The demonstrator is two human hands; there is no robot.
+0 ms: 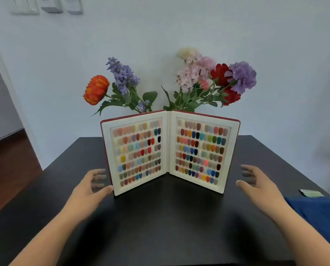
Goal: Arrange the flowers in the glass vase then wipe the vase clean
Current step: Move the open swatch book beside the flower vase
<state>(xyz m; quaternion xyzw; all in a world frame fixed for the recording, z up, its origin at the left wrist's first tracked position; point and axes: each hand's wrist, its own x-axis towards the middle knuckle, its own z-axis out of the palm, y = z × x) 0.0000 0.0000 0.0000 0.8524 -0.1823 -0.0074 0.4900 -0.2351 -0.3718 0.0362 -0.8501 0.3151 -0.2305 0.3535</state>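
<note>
Flowers rise behind a swatch book standing open near the table's far edge; any vase is hidden. Both hands are spread, empty: left hand touching the book's left cover, right hand just clear of its right. 2 clusters lean outward.

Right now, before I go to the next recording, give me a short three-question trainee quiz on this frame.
1. True or false: the left hand grips a flower stem.
2. What stands open on the black table, hiding the vase?
3. Which item lies at the table's right edge? A) blue cloth B) scissors C) cup

Key:
1. False; both it and the right hand are open, flanking the book.
2. A nail colour swatch book; the flowers rise behind it.
3. A
</note>
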